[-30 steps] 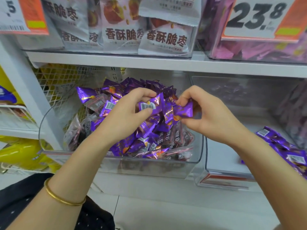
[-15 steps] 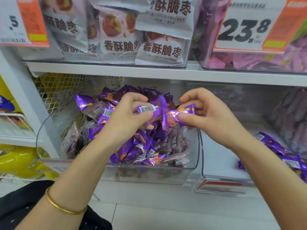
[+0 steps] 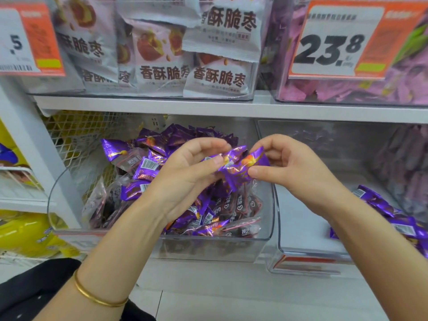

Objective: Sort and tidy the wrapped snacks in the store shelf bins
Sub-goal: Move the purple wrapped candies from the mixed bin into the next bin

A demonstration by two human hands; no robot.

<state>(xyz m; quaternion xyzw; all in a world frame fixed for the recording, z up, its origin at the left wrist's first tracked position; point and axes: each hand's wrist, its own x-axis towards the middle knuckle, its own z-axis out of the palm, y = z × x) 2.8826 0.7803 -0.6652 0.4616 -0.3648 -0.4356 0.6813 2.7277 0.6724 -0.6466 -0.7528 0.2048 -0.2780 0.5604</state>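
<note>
A clear plastic bin (image 3: 208,249) on the lower shelf is heaped with purple wrapped snacks (image 3: 148,167) and some dark brown wrapped ones (image 3: 240,205). Above the heap my left hand (image 3: 185,172) grips a few purple snacks (image 3: 231,158) between thumb and curled fingers. My right hand (image 3: 287,167) pinches one purple snack (image 3: 252,163) with an orange picture, right against those in my left hand. To the right stands a second clear bin (image 3: 301,256) with a few purple snacks (image 3: 393,218) at its right side.
The upper shelf (image 3: 208,108) carries a bin of white snack bags (image 3: 217,72) and a bin of pink-purple packs (image 3: 347,91) behind an orange price tag (image 3: 335,42). Yellow packs (image 3: 27,235) and a wire rack (image 3: 14,181) sit at left.
My hands have stayed together above the left bin and turned the snacks they hold; the right-hand snack now shows its orange picture. The view has tilted down, so the shelves sit lower in frame.
</note>
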